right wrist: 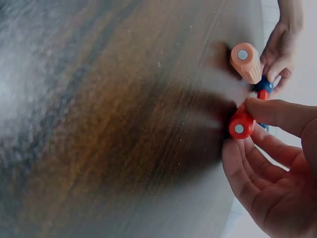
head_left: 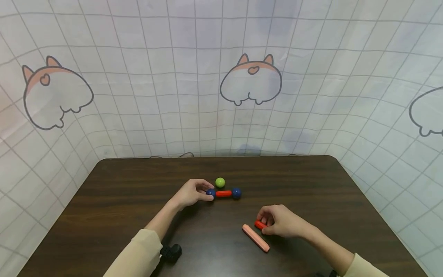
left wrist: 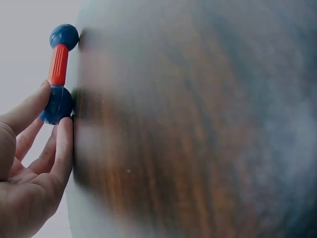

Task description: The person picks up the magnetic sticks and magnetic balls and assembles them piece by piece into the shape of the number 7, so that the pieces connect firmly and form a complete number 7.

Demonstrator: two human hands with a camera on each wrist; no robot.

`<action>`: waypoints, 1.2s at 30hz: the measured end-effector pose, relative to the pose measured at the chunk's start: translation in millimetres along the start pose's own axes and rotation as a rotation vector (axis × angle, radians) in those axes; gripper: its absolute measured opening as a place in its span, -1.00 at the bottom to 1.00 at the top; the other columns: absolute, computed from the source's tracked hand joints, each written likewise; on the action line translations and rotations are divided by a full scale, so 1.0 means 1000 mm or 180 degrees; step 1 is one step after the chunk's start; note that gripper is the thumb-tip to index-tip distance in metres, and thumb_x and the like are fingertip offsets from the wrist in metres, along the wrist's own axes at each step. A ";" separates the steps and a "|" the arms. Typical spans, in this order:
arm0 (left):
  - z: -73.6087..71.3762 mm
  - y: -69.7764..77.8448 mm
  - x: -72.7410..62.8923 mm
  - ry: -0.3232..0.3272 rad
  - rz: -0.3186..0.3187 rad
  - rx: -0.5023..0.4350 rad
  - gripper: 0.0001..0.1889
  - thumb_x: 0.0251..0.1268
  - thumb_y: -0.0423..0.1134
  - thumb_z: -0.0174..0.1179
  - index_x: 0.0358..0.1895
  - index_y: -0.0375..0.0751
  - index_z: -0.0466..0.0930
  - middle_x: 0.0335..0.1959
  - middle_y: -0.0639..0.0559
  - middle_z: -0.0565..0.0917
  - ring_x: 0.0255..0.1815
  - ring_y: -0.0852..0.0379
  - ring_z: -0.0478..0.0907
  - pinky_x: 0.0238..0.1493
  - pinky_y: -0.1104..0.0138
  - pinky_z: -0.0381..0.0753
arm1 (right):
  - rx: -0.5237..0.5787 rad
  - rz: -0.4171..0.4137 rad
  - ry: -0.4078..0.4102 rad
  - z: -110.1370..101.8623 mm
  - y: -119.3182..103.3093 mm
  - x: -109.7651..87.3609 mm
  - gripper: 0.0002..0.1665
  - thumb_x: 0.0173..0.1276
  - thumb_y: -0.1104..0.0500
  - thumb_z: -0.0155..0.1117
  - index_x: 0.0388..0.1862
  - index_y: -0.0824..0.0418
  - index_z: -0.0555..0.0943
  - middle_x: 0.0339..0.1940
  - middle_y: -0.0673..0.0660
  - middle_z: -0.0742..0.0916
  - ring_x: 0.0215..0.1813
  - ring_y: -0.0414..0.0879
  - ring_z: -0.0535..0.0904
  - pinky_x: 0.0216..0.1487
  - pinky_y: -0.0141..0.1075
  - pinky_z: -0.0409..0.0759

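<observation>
table (head_left: 114, 200), hands (head_left: 191, 192) (head_left: 283, 221) closed on blue ball (left wrist: 59, 105) and red rod (right wrist: 242, 119), silver end (right wrist: 239, 129) only in right-wrist view

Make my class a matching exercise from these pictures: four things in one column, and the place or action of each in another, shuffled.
Column one
1. Green ball
2. Peach rod
3. Left hand
4. Right hand

Column two
A. Holds a red rod
B. Lies unheld beside the gripped red rod
C. Pinches the blue ball at one end of a dumbbell shape
D. Lies just beyond the dumbbell shape

Pairs: 1-D, 2-B, 3-C, 4-A
</observation>
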State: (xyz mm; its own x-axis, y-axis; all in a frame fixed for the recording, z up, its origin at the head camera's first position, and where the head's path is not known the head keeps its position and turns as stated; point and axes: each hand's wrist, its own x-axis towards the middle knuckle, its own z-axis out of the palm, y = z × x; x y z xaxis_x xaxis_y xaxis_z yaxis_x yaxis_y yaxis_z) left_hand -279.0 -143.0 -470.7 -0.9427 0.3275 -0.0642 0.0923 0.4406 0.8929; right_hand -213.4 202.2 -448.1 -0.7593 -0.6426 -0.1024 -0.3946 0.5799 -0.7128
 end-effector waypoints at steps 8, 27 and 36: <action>0.000 0.002 0.000 -0.0024 -0.0021 -0.0009 -0.70 0.22 -0.29 0.51 0.00 -0.16 0.74 -0.03 -0.04 0.66 -0.03 0.02 0.59 0.09 0.07 0.58 | -0.0140 -0.0043 0.0072 -0.005 -0.002 0.001 -0.77 0.24 0.34 0.45 -0.13 0.18 0.67 -0.39 -0.10 0.65 -0.33 -0.23 0.55 -0.26 -0.31 0.55; -0.002 0.004 -0.001 -0.0079 -0.0029 0.0037 -0.71 0.21 -0.29 0.52 -0.01 -0.18 0.74 -0.06 -0.05 0.66 -0.09 0.02 0.58 0.04 0.11 0.58 | -0.0174 -0.0282 0.0290 -0.003 -0.019 0.016 -0.74 0.28 0.38 0.34 -0.07 0.18 0.67 -0.33 -0.11 0.67 -0.27 -0.23 0.58 -0.23 -0.31 0.58; -0.002 0.003 0.002 -0.0056 0.0000 0.0088 -0.70 0.20 -0.28 0.52 -0.01 -0.17 0.74 -0.08 -0.03 0.67 -0.06 0.02 0.58 0.07 0.08 0.57 | -0.0209 -0.0367 0.0238 -0.003 -0.032 0.026 -0.73 0.31 0.36 0.33 -0.02 0.19 0.67 -0.28 -0.06 0.70 -0.22 -0.21 0.60 -0.16 -0.27 0.62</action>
State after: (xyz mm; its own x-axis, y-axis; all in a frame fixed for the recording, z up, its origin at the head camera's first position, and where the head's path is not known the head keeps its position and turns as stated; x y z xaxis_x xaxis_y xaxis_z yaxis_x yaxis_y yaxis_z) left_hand -281.5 -142.7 -467.1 -0.9369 0.3420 -0.0723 0.1012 0.4634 0.8803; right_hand -222.1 168.3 -425.4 -0.7424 -0.6692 0.0312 -0.5125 0.5374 -0.6697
